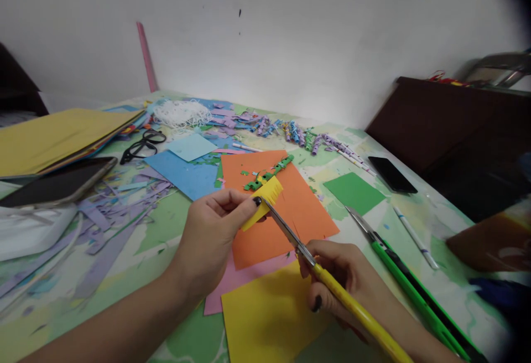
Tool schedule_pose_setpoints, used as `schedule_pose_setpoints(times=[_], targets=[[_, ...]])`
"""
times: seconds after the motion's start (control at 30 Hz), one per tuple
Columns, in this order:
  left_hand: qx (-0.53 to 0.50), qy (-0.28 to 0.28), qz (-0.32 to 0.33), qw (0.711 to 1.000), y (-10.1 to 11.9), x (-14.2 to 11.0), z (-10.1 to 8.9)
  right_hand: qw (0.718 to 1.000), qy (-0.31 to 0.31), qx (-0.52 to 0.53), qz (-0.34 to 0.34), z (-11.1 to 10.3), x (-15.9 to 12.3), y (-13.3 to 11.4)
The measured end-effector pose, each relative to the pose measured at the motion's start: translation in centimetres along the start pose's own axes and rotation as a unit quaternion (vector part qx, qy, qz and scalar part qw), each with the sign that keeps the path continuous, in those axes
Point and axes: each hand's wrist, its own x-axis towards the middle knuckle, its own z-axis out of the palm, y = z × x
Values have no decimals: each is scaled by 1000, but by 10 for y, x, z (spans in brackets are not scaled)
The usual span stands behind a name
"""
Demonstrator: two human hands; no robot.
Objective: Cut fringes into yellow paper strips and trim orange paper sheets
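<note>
Two-handed, works over the crowded tabletop (160, 238). Pinches the yellow strip (271, 187), fringed along its far end, between thumb and fingers of the left hand (209, 236), above the orange sheet (298, 200). Grasps the scissors (306, 253) in the right hand (346, 274), with the fingers curled around near the yellow handle and the blade tips up against the strip's edge.

Just beyond the strip, has a green curl (286, 162) on the orange sheet, with green scraps beside it. Nearer, has the yellow sheet (265, 316) partly over the pink sheet (222, 294). To the left, shows the pale blue sheet (191, 147) resting on the blue sheet (172, 170), then the glasses (145, 143), white string (182, 113), purple strips (153, 186), a large phone (62, 180) and a yellow folder (62, 136). To the right, shows the green sheet (354, 191), with the tip of the green cutter (415, 291) near it, plus a striped stick (415, 238) and the black phone (392, 175). Toward the wall (290, 47), has a row of colorful curls (294, 131).
</note>
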Motion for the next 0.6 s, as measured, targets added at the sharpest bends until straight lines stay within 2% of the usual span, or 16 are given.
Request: schedule_pose_setpoints(times=[0.43, 0.6], targets=[[-4, 1, -9, 1000, 0, 0, 1, 1000, 5, -14, 16, 0, 0, -1], [-7, -3, -5, 1000, 0, 0, 1, 999, -15, -22, -20, -2, -2, 2]])
